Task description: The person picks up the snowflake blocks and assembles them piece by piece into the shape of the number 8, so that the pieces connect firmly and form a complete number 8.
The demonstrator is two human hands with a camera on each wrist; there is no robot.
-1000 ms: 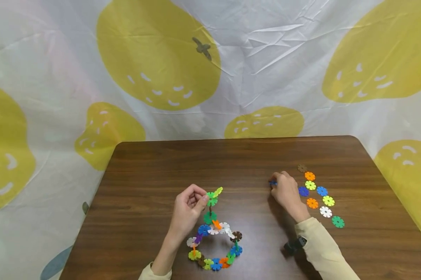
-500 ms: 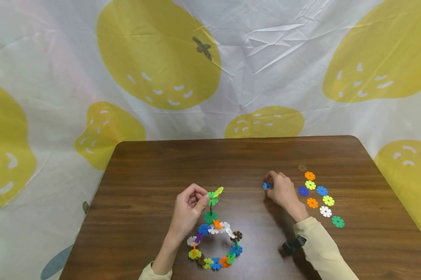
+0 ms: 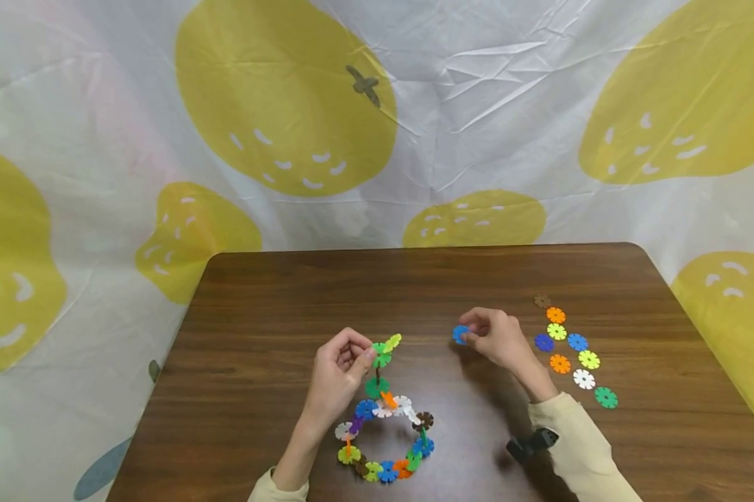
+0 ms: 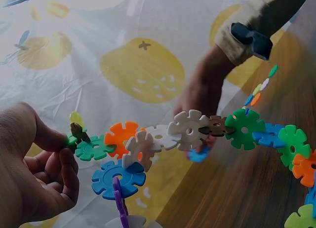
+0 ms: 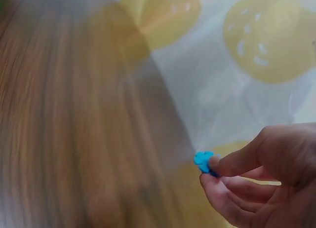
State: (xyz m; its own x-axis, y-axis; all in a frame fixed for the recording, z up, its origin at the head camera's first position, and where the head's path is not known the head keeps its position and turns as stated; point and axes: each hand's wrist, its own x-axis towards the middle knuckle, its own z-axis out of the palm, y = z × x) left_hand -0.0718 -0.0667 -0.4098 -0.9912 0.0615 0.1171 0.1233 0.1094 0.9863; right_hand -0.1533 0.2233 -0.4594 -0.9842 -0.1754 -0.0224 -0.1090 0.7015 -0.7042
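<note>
My left hand (image 3: pixel 336 373) pinches a green notched disc (image 3: pixel 382 355) between thumb and fingers in the head view. A yellow-green disc (image 3: pixel 392 342) is slotted onto it at the upper right. Below hangs a brown disc, then another green disc (image 3: pixel 377 388), joined to a ring of linked snowflake discs (image 3: pixel 387 472) in mixed colours. In the left wrist view, part of that ring, such as a blue disc (image 4: pixel 118 179), lies close to the camera. My right hand (image 3: pixel 499 339) pinches a single blue disc (image 3: pixel 460 335), also seen in the right wrist view (image 5: pixel 203 161), off to the ring's upper right.
Loose discs lie at the right of the wooden table (image 3: pixel 277 300), among them a brown one (image 3: pixel 542 301), a white one (image 3: pixel 583 379) and a green one (image 3: pixel 605 397). A cloth with yellow fruit prints (image 3: pixel 352 223) hangs behind the table's far edge.
My right hand has moved left with the blue disc, which has turned from edge-on to show its face. The left hand and the linked discs have stayed nearly still.
</note>
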